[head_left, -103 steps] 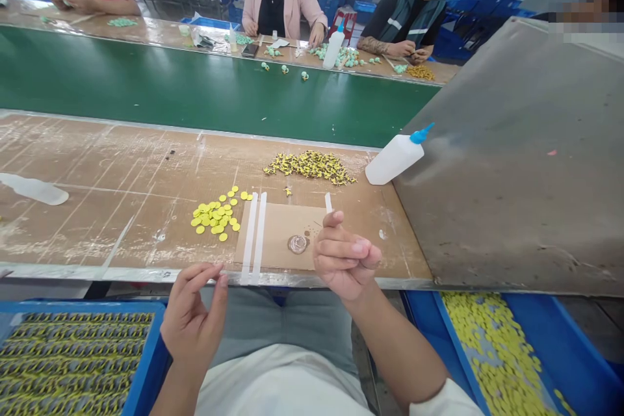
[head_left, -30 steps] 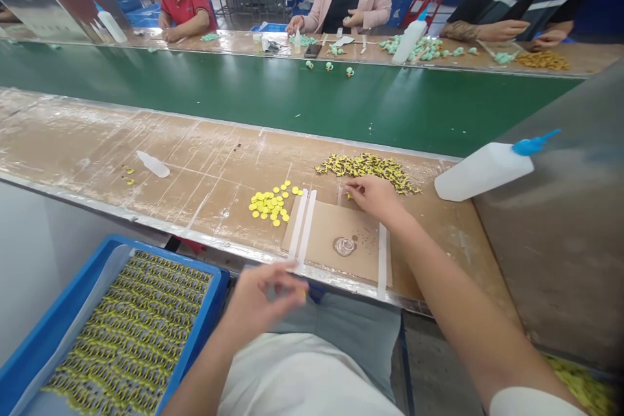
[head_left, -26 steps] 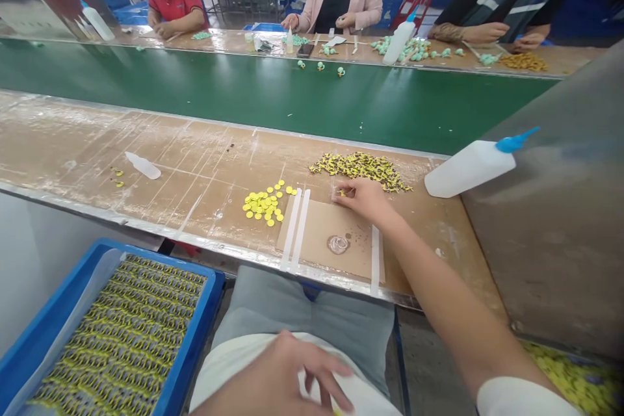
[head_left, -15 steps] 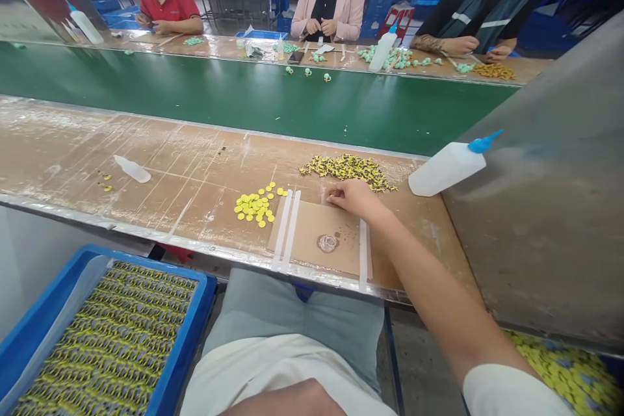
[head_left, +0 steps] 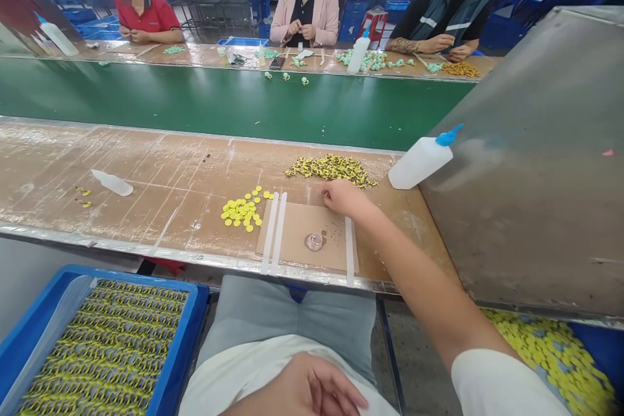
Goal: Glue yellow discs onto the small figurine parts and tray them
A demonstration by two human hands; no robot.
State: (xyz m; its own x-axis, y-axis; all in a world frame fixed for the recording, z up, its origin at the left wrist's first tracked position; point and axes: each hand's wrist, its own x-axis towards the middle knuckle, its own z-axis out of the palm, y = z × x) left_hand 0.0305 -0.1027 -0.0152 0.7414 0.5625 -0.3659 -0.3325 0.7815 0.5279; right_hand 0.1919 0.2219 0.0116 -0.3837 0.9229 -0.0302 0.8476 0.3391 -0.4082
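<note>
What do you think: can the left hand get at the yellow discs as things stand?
Probably yes. The left hand is low, before the white shirt; the yellow discs lie uncovered on the table, and the right arm is off to their right. Only the table edge must be cleared.

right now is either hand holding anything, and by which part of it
Cannot be told: the right hand curls by the yellow-and-dark pile, the left hand curls low; neither grip clearly shows anything held.

Green belt (head_left: 219, 104) runs lengthwise; I observe three co-workers (head_left: 303, 16) along its far side, red stool (head_left: 375, 25) behind.
</note>
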